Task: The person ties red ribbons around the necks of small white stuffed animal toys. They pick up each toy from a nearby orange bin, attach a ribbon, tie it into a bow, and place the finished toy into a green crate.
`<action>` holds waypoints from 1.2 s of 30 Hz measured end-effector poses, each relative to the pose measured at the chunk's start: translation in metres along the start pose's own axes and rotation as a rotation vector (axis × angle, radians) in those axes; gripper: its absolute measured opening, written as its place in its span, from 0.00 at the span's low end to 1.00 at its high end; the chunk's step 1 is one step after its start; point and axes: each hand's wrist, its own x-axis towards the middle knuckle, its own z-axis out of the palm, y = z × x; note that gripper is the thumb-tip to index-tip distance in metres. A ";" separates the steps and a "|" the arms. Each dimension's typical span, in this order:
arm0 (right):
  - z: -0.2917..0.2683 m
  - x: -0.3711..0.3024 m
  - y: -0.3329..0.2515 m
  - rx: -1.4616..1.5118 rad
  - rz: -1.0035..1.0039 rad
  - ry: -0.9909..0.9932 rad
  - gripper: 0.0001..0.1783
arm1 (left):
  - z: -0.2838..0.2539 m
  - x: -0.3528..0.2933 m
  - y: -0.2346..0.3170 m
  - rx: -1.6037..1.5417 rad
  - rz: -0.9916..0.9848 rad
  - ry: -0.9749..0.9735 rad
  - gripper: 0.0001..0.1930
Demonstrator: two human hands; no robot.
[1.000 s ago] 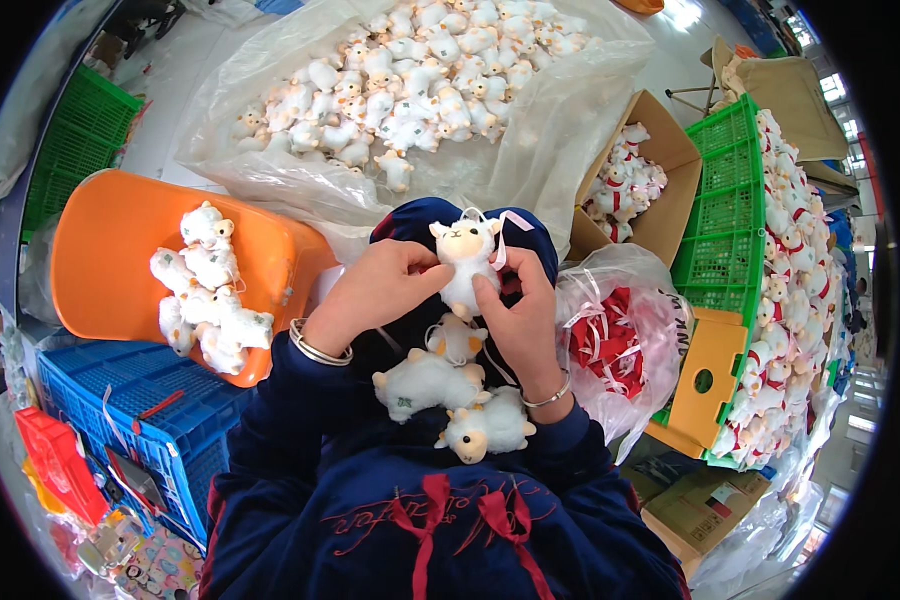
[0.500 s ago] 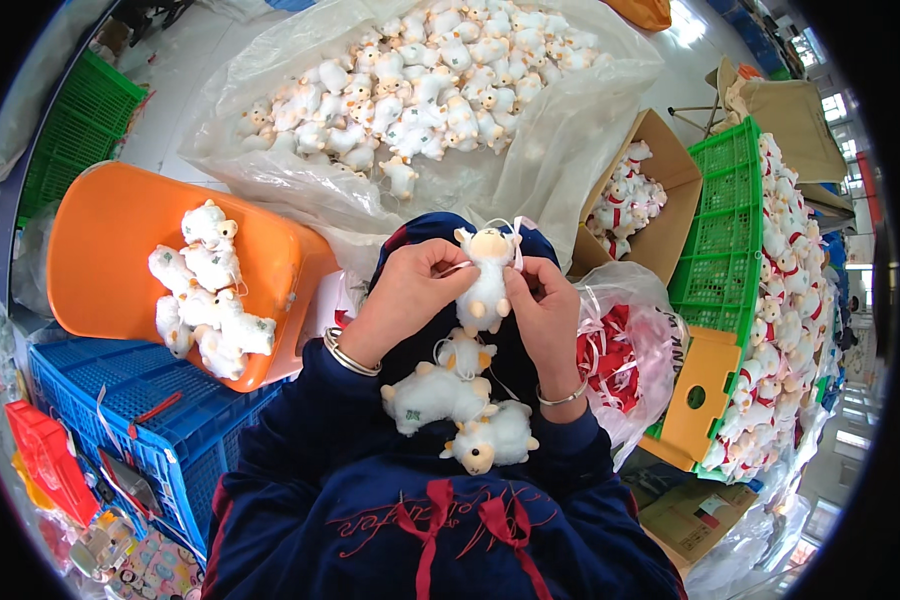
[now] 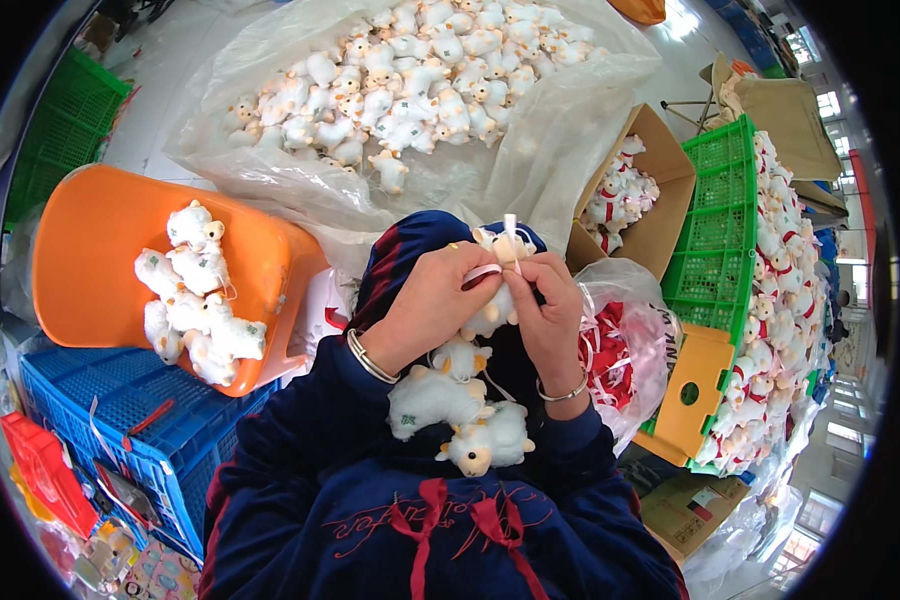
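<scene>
A small white plush sheep (image 3: 488,318) with tan ears and feet sits upright on my lap, its head partly behind my fingers. My left hand (image 3: 438,295) pinches a thin white ribbon (image 3: 483,272) that bends in a loop at the toy's neck. From the other side my right hand (image 3: 550,312), fingers closed, grips the ribbon close to the toy's chin. One ribbon end sticks up above the head. Nearer me on the lap lie several more plush sheep (image 3: 488,440), touching one another.
An orange stool (image 3: 100,250) at left bears several plush sheep, beside a blue crate (image 3: 120,380). Ahead, a clear plastic sheet (image 3: 230,150) holds a big heap of them. At right are a cardboard box (image 3: 670,170), a bag of red ribbons (image 3: 610,355) and a green crate (image 3: 710,240).
My hands have come closer together in front of the toy's neck. My left hand has moved right and turned, and the ribbon now crosses there in a loop.
</scene>
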 end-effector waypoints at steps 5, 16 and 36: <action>-0.009 -0.004 0.009 0.063 0.039 -0.003 0.04 | 0.004 0.003 0.003 -0.062 0.040 0.019 0.06; -0.009 0.001 0.022 0.319 0.087 -0.059 0.05 | -0.001 0.016 0.006 0.018 0.145 0.014 0.05; -0.027 0.047 0.013 0.550 0.335 -0.350 0.09 | 0.009 0.016 -0.002 -0.161 -0.090 0.001 0.05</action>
